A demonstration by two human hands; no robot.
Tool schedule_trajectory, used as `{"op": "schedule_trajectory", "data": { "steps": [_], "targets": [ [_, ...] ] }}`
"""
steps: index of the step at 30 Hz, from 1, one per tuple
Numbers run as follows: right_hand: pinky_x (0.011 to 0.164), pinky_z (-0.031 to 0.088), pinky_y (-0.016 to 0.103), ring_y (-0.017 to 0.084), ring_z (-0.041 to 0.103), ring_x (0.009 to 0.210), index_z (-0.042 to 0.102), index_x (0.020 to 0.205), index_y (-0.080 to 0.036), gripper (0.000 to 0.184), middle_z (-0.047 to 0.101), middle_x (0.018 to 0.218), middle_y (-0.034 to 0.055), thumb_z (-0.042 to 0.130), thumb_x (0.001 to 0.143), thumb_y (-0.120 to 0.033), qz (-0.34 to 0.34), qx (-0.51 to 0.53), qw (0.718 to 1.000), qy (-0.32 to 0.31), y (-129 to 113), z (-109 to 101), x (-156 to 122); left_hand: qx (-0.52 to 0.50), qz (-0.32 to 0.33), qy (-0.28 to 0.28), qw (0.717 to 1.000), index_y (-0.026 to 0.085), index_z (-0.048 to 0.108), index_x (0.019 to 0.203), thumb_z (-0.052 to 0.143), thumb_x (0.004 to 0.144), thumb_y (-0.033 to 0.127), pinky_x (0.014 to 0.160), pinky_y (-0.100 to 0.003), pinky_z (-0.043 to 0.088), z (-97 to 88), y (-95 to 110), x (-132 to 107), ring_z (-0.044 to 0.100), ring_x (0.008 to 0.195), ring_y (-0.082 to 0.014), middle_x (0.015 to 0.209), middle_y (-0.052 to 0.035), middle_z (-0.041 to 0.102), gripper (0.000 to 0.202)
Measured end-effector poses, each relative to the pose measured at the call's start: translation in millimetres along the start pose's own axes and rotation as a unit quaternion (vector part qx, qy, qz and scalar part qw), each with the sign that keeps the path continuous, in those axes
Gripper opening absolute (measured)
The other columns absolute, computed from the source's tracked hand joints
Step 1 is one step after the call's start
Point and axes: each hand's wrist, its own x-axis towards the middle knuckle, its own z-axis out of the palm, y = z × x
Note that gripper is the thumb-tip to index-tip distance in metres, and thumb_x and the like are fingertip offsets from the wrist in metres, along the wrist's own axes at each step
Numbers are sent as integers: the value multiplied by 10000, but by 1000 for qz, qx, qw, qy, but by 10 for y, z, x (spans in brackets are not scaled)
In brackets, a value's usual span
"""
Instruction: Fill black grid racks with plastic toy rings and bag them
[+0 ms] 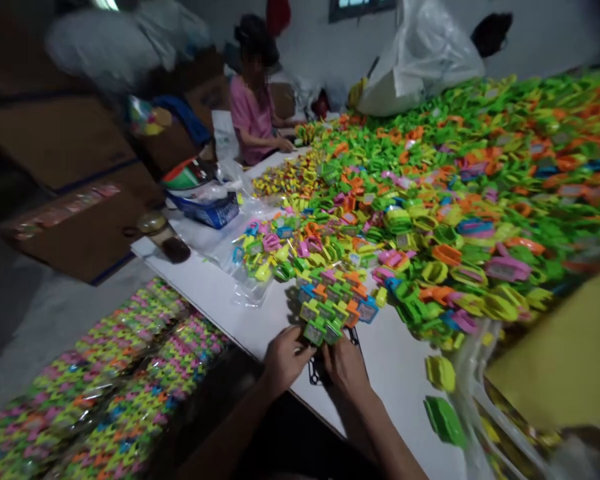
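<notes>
— Where are the hands right now?

— Your left hand [285,360] and your right hand [345,363] sit side by side at the near edge of the white tabletop [395,360]. Both have their fingers bent onto the nearest row of the block of toy pieces [333,303].

— Are you gripping anything?

— Your fingertips touch the green pieces at the block's near end. The view is blurred there, so I cannot tell whether you pinch them or only press on them.

— And the block itself?

— It lies flat on the tabletop just ahead of your hands, in tidy rows of green, orange, blue and pink. A black wire frame [315,373] shows between your hands, partly under them.

— What is around you?

— A huge loose heap [480,200] of the same coloured pieces covers the tabletop to the right and beyond. Clear bags [253,267] of pieces lie to the left of the block. A person in a pink top [253,113] works at the far end. Packed bags [130,387] lie on the floor at your left.
</notes>
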Motion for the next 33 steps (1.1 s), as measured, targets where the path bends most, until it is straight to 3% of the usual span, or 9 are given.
{"op": "schedule_trajectory", "data": {
  "steps": [5,9,14,17,20,22,25,29,33],
  "targets": [
    [582,493,310,206,633,647,635,943,-147,300,670,841,118,350,904,-234,-24,5,1000,-1,40,33,-29,97,204,115,967,196,597,1193,609,836,364,956,-382,514,-398,540,39,593,1131,-230,1210,-122,617,395],
    [543,509,321,230,643,619,656,891,-108,337,684,745,145,362,889,-272,-17,18,999,-26,92,59,-56,296,329,43,896,231,519,1328,543,878,508,1143,-596,233,-209,964,273,347,1386,-313,1467,-140,432,529],
    [600,540,338,236,662,710,656,953,-116,349,707,841,166,360,909,-295,-7,77,997,5,56,56,-49,345,302,19,889,223,546,1291,467,913,530,1140,-586,227,64,1014,454,412,1340,-286,1424,-132,484,494],
    [622,532,329,217,653,708,646,902,-182,316,687,818,110,357,930,-306,16,94,995,0,8,8,-46,356,281,57,889,224,553,1279,454,931,482,1133,-505,278,-248,1040,807,428,1318,-265,1420,-113,480,444],
    [636,525,329,220,651,717,643,909,-199,292,676,832,97,373,927,-309,22,101,995,-3,-4,-10,-46,436,125,100,886,186,525,1306,419,961,364,1106,-442,314,-745,1026,1422,420,1319,-266,1421,-134,465,402],
    [658,528,331,229,657,748,643,942,-196,275,677,857,103,396,920,-315,27,113,993,3,-19,-3,-31,483,6,74,873,132,553,1260,518,914,328,1034,-443,382,-1007,953,1816,482,1255,-309,1328,-189,536,399],
    [711,534,325,230,665,811,639,972,-201,258,673,898,100,413,921,-314,42,157,987,2,-86,-46,15,502,-38,24,864,108,641,1089,694,783,293,914,-388,457,-1174,801,2165,609,1062,-309,1094,-187,666,361],
    [749,545,304,214,662,877,632,1003,-221,248,670,949,84,432,934,-350,75,208,975,-25,-76,-357,-38,511,-19,16,859,104,645,1056,652,808,244,915,-383,440,-1199,708,2210,609,1055,-299,1088,-187,669,285],
    [690,569,274,197,688,802,657,997,-238,274,690,935,83,451,923,-404,59,153,985,-48,290,-868,-230,500,22,48,865,89,602,1146,534,880,213,954,-406,412,-1348,813,2073,545,1143,-310,1176,-203,609,302]
  ]
}}
